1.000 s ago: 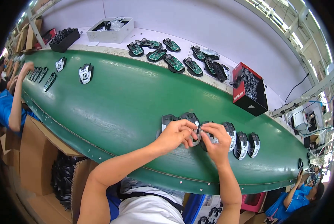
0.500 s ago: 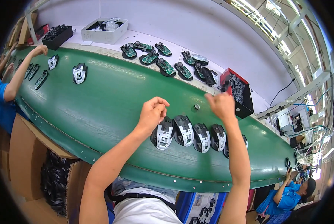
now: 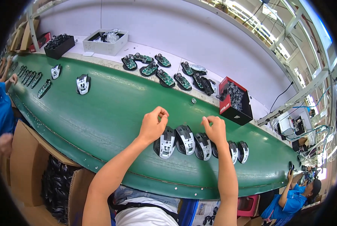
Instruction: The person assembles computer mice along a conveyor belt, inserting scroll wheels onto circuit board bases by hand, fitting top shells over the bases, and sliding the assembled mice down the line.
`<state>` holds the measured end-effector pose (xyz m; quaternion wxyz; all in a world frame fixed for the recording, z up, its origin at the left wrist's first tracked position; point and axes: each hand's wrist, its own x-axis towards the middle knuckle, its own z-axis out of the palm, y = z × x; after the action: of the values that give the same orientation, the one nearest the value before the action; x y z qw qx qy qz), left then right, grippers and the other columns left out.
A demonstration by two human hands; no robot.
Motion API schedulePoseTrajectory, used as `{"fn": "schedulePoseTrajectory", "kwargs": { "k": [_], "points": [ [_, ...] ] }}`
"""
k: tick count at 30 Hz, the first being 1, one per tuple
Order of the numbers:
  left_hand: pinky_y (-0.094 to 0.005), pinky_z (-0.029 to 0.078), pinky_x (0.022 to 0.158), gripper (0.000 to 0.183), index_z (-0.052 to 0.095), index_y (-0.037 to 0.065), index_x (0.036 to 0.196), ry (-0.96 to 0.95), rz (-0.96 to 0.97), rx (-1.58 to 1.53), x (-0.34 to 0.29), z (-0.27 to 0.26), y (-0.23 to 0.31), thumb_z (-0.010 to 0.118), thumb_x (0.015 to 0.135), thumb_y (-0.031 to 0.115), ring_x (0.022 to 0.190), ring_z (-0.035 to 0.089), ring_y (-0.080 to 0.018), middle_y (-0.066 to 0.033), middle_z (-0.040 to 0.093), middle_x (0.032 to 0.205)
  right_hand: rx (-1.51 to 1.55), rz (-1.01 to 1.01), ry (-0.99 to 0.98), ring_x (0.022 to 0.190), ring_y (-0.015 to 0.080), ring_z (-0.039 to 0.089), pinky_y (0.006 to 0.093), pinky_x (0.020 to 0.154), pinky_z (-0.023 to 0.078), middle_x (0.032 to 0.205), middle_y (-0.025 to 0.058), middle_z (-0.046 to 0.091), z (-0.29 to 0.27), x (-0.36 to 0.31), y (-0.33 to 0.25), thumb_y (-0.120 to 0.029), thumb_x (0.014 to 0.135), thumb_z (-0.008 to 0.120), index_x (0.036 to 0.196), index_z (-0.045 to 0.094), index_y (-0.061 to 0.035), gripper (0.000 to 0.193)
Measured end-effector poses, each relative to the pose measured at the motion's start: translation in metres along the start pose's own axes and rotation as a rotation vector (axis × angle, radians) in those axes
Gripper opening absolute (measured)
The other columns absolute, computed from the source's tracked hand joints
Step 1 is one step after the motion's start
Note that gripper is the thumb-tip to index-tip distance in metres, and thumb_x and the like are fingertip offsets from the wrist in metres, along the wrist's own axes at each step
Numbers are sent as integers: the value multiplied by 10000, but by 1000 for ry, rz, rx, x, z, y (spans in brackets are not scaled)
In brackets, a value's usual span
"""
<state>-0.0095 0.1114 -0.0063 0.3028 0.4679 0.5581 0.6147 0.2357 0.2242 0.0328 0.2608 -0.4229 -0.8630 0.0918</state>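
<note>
Your left hand hangs above the leftmost of the mouse shells, its fingers loosely curled and nothing visible between them. Your right hand hovers over the same row, thumb and forefinger close together; whether they pinch a small part cannot be told. At least six shells lie side by side toward the near edge of the green worktop, one partly hidden by your right forearm. Assembly appears partway along: pale frames and dark sides are joined, yet openings remain exposed and none looks closed up. A round part lies loose near the far edge, apparently unfitted; what has been fitted inside each shell is too small to tell.

Two further shells and several circuit boards occupy the worktop's left end. Along its far edge, a white ledge carries green-board assemblies, a white box, a black box and a red-and-black box of dark pieces. Co-workers in blue sit at both ends; an open carton stands below the near edge, at left.
</note>
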Motion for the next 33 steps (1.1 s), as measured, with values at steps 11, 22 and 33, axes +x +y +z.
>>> {"fn": "schedulePoseTrajectory", "kwargs": {
  "k": [11, 22, 33],
  "points": [
    [-419, 548, 730, 163, 673, 24, 924, 114, 152, 302, 9, -3, -33, 596, 877, 159, 806, 702, -346, -197, 702, 859, -239, -163, -102, 821, 411, 655, 504, 710, 510, 830, 209, 679, 81, 123, 52, -231, 806, 657, 866, 724, -33, 217],
    [-358, 481, 592, 479, 650, 16, 861, -199, 253, -174, -19, 41, -22, 424, 1051, 393, 629, 600, -201, -111, 635, 719, 195, -511, -7, 1036, 366, 637, 462, 920, 511, 1178, 173, 650, 32, -59, -84, -231, 883, 672, 1180, 659, -50, 348],
    [-426, 437, 581, 217, 541, 31, 1114, -509, 651, 482, -64, 50, -1, 501, 995, 208, 710, 602, -306, -137, 531, 849, 343, -374, 103, 843, 346, 660, 403, 769, 528, 905, 165, 669, 24, -107, -75, -82, 853, 730, 957, 662, -2, 149]
  ]
}}
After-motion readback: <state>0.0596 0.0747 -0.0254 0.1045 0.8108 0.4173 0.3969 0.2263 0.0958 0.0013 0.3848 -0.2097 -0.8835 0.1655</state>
